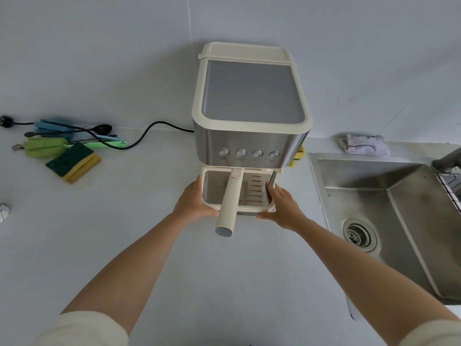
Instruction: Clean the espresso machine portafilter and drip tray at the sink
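Standing on the pale grey surface (pixel 124 245), the espresso machine (pixel 249 96) is seen from above, with its back against the wall. The drip tray (pixel 257 196) is found at the foot of the machine, at its front, and it is gripped from both sides. The left hand (pixel 193 203) is clamped on the left wall of the tray, with the thumb laid round the front corner. The right hand (pixel 282 208) is clamped on the right wall in the same way, its fingers pressed along the side. The portafilter (pixel 228 206) is fixed under the machine's front, above the tray, and its cream handle is pointed out between the two hands. Four round buttons (pixel 249 153) are set in a row on the steel front panel. A steel steam wand (pixel 272 179) is seen at the machine's right front corner, just beside the right fingers.

To the right of the machine, a steel sink (pixel 374 196) is sunk into the surface, and a crumpled cloth (pixel 364 144) is laid behind it. To the left of the machine, well apart, a green and yellow sponge (pixel 73 162) and a green brush (pixel 43 147) are placed. A black power cord (pixel 149 131) is led from the machine's left side toward them.
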### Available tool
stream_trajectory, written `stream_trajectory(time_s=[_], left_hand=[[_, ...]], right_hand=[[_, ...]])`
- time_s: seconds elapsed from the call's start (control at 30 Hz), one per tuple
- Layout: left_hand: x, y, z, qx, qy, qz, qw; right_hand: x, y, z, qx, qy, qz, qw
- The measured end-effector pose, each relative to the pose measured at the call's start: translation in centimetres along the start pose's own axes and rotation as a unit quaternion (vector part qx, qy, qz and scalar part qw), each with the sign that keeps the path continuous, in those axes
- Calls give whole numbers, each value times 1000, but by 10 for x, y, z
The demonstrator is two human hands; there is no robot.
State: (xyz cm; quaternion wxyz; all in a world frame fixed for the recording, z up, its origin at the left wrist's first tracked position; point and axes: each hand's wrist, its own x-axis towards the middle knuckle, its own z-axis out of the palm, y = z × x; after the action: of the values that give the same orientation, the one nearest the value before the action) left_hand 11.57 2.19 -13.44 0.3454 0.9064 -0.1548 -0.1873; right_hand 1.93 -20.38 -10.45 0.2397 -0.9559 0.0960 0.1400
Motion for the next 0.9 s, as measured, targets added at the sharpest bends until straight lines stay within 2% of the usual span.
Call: stream_trajectory(time_s=[0.27,0.67,0.9], left_hand=[[17,-2,7,-10,21,5,1000],[21,-9,6,43,13,14,999],[4,2,5,74,21,-1,997]], right_hand=[[20,6,1,25,-3,2,1000],[30,14,8,27,-2,-3,1000],[19,8,10,13,7,34,999]])
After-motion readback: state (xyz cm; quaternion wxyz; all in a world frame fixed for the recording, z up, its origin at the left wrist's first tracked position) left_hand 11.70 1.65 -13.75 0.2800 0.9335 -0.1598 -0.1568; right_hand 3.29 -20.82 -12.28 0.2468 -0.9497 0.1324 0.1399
